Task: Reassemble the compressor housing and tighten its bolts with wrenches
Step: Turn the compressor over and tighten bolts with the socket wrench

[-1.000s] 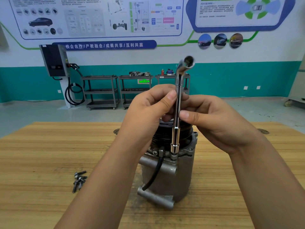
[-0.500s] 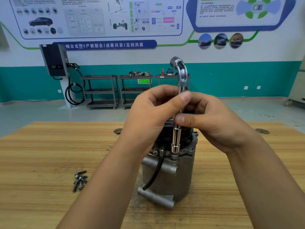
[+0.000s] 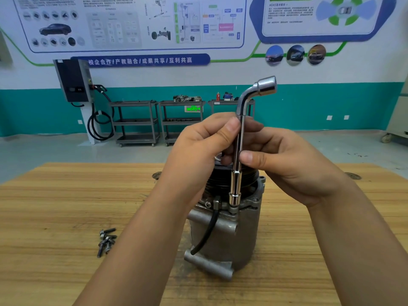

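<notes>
A grey metal compressor housing [image 3: 229, 237] stands upright at the middle of the wooden table [image 3: 55, 206], with a black pulley on top and a black cable down its front. A chrome L-shaped socket wrench [image 3: 237, 164] stands vertically on a bolt at the housing's top rim. Its bent upper end points right. My left hand [image 3: 198, 146] pinches the shaft from the left, thumb on its upper part. My right hand [image 3: 284, 160] pinches it from the right, thumb lower down.
Several loose bolts [image 3: 106, 240] lie on the table left of the housing. Behind the table are grey tool carts [image 3: 136, 122], a wall charger with a black cable [image 3: 74, 81], and a poster wall.
The wrench has turned between my fingers: its bent upper end swung round and now points right. Both hands stay on the shaft in about the same place.
</notes>
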`<state>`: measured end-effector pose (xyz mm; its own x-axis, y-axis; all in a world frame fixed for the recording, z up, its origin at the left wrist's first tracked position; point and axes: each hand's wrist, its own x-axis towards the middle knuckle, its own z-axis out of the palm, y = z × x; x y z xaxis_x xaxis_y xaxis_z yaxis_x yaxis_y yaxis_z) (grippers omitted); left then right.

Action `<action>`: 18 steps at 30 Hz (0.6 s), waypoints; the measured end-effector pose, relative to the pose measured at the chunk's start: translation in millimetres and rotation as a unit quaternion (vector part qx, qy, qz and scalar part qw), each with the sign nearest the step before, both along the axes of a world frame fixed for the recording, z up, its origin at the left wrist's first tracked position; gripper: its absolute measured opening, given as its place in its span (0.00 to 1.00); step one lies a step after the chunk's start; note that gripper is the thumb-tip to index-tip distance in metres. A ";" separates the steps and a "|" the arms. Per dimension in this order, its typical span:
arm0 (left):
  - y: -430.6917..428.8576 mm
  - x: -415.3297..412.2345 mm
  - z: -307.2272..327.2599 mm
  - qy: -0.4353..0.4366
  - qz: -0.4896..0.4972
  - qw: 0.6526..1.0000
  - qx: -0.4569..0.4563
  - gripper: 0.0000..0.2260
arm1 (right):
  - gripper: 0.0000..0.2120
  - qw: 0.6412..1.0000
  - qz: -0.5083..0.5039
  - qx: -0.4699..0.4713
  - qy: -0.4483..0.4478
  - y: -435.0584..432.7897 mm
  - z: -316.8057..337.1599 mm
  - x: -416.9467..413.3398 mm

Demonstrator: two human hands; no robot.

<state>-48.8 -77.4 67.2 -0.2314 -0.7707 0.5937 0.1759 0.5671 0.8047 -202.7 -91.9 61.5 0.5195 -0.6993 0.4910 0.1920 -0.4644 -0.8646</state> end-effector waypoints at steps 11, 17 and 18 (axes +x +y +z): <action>-0.9 -2.2 -1.9 0.023 0.024 0.999 -0.022 0.03 | 0.15 0.998 -0.058 -0.030 0.027 -1.0 -0.4 1.6; -1.7 -2.7 -1.9 0.033 0.044 0.998 -0.018 0.03 | 0.22 0.996 -0.079 -0.029 0.034 -0.2 0.4 4.5; -1.2 -2.6 -1.6 0.029 0.042 0.999 -0.018 0.04 | 0.20 0.997 -0.071 -0.029 0.028 0.0 0.8 4.6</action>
<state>-51.4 -78.6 65.6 -0.1319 -0.7636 0.6320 0.1723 0.6102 0.7733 -198.1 -91.9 62.2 0.4451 -0.7391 0.5056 0.0728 -0.5328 -0.8431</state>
